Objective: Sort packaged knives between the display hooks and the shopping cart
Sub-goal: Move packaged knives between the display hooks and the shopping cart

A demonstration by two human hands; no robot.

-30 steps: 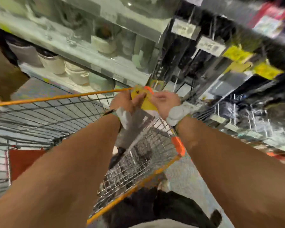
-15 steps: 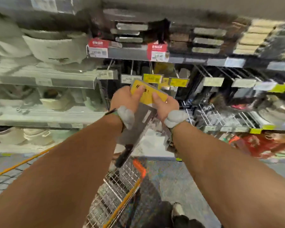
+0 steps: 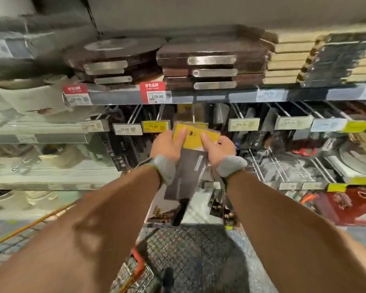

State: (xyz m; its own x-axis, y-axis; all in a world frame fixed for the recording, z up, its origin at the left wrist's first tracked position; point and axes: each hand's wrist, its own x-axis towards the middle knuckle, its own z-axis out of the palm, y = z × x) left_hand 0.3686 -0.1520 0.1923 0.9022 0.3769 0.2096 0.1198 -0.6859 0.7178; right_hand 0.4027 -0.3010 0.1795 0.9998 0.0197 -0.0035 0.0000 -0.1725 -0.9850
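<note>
I hold a packaged knife (image 3: 191,157) upright in front of the display, its yellow card top up and its grey cleaver blade and dark handle hanging down. My left hand (image 3: 167,144) grips the card's left edge and my right hand (image 3: 217,148) grips its right edge, thumbs on the yellow part. The card top is level with the row of display hooks (image 3: 237,112) and touches or overlaps one yellow price tag. Only a corner of the orange-rimmed wire shopping cart (image 3: 135,271) shows at the bottom.
Dark cutting boards (image 3: 211,62) are stacked on the shelf above the hooks. Price tags (image 3: 156,92) line the shelf edge. White bowls (image 3: 30,98) fill the shelves at left. More hanging packages and wire racks (image 3: 283,166) are at right. Boxed goods (image 3: 199,208) stand below my hands.
My view swung from the cart up to the shelves. Both hands carried the packaged knife up and forward from over the cart to the hook row, and the card turned more level.
</note>
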